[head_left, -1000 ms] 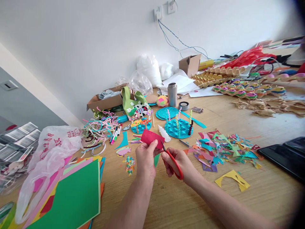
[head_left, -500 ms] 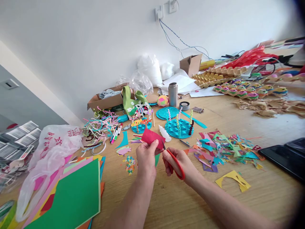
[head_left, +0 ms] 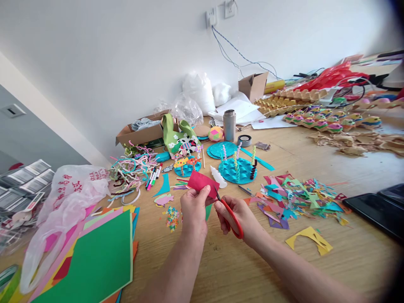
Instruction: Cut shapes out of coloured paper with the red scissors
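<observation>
My left hand (head_left: 196, 209) pinches a small piece of red paper (head_left: 199, 181) between thumb and fingers, above the middle of the table. Red-handled scissors (head_left: 232, 216) are in my right hand (head_left: 239, 219), fingers through the loops. Their blades meet the paper's right edge, close to my left thumb; how deep they cut I cannot tell. Just beyond lie a white glue bottle (head_left: 218, 176) and a blue scalloped disc (head_left: 243, 176) with fuzzy pipe-cleaner stems standing in it. A pink paper fish shape (head_left: 163, 200) and tiny paper bits (head_left: 172, 219) rest left of my hands.
Paper scraps (head_left: 296, 195) and a yellow offcut (head_left: 309, 240) spread at right, near a black phone-like device (head_left: 375, 210). Coloured sheets (head_left: 91, 252) stack front left. Behind are pipe cleaners (head_left: 129, 168), markers (head_left: 154, 176), a metal flask (head_left: 229, 125), tape (head_left: 244, 140) and egg cartons (head_left: 322, 120).
Very little differs. The scissors handles and my right hand have shifted slightly, while the red paper stays in my left hand at almost the same spot.
</observation>
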### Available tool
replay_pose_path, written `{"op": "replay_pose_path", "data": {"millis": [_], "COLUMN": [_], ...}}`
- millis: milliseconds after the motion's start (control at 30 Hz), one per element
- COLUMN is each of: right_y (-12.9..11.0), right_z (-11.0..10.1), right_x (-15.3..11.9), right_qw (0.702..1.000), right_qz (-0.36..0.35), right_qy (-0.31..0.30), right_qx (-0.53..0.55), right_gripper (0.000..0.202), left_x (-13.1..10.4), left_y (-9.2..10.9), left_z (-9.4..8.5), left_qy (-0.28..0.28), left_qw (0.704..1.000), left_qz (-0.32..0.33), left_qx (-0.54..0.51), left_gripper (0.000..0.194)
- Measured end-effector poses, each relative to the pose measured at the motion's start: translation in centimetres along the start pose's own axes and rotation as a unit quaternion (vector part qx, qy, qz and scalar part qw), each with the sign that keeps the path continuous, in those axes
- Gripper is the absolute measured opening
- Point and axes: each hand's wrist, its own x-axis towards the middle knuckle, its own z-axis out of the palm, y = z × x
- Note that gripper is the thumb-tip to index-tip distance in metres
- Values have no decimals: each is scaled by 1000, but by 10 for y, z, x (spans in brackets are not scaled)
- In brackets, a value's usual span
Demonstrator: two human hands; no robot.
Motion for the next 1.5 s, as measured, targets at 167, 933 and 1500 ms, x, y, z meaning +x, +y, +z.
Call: {"op": "replay_pose_path", "data": {"millis": [167,933,1500], "right_y": [1,2,4], "right_z": [0,1,0], "right_x": [0,-1,1], "right_qw": [1000,1000,999], "right_qz": [8,-2,-8], "right_qy": [-2,-1,-4], "right_qx": [11,28,35], "right_gripper": [52,45,43], "left_x": [0,-2,0], "left_y": [0,3,1], "left_z": [0,1,-2], "left_qy": [-2,-4,-12], "left_qw": [1000,1000,1000], "left_qz": [0,-9,-12], "left_qx": [-6,-12,-9], "left_gripper": [21,20,21]}}
